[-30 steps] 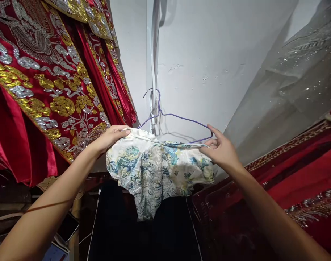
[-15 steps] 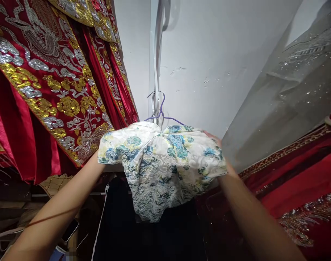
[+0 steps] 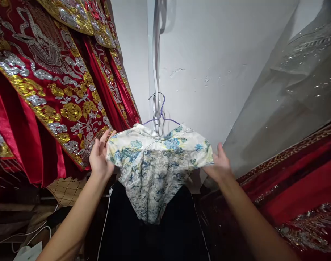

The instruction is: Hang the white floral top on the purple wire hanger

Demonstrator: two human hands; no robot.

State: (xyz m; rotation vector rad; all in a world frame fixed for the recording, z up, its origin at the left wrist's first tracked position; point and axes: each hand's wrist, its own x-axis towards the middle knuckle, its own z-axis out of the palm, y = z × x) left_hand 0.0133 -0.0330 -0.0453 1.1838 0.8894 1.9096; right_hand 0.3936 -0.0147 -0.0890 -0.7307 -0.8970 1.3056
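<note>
A short-sleeved dress [image 3: 160, 170] in white with blue, green and yellow flowers hangs on a purple hanger [image 3: 163, 108]. The hanger's hook is at a white pole. At one sleeve edge my left hand [image 3: 101, 157] is open, fingers stretched up, with part of the palm behind the cloth. Beside the other sleeve is my right hand [image 3: 220, 165], thumb raised and apart from the cloth. Its other fingers are blurred and partly behind the sleeve edge. The dress's lower part tapers down in front of black clothing [image 3: 151, 239].
Red garments with gold and silver embroidery [image 3: 70, 90] hang at left. A sheer sparkling white fabric [image 3: 298, 83] and red beaded cloth [image 3: 301, 185] are on the right. A white wall [image 3: 203, 54] stands behind the pole [image 3: 156, 47]. White cables [image 3: 29, 233] lie at lower left.
Both hands have come out from behind the sleeves to the sides, and their fingers now show. The dress's shoulders sit more level, and the sleeve at right has moved inward.
</note>
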